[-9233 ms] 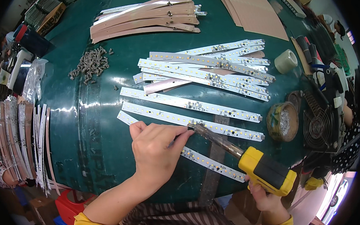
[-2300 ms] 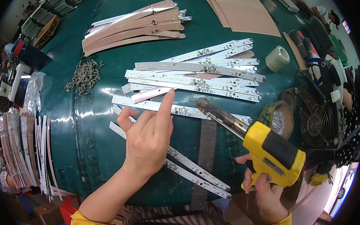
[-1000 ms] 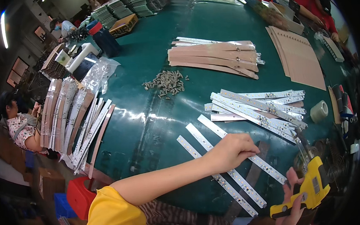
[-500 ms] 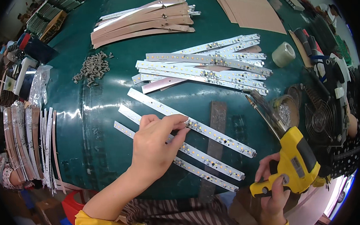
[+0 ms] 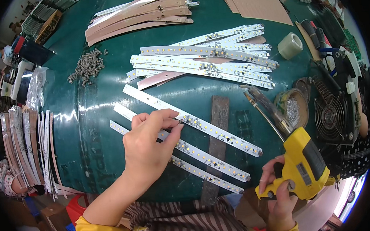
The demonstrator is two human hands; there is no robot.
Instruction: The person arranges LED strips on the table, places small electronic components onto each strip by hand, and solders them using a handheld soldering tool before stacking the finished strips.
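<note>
Three white LED strips lie slantwise before me: an upper one (image 5: 213, 133), a middle one (image 5: 222, 166) and a lower one (image 5: 205, 176). My left hand (image 5: 146, 141) reaches over the middle and lower strips. Its thumb and fingertips are pinched together at the near edge of the upper strip, round something small and dark that I cannot make out. My right hand (image 5: 278, 190) grips the handle of a yellow soldering gun (image 5: 304, 163). The gun's thin metal tip points up and left, off the strips, just below a heap of more LED strips (image 5: 207, 65).
A dark flat bar (image 5: 219, 117) lies beneath the strips. Small metal parts (image 5: 86, 67) are piled at left, below stacked brown-backed strips (image 5: 141, 16). At right are a tape roll (image 5: 290, 45), a round tin (image 5: 292, 109) and a fan (image 5: 331, 121). More strips (image 5: 24, 146) stand far left.
The whole view has shifted slightly, so the table things appear a little higher and further left. My left hand keeps its pinch at the upper strip; my right hand still holds the soldering gun.
</note>
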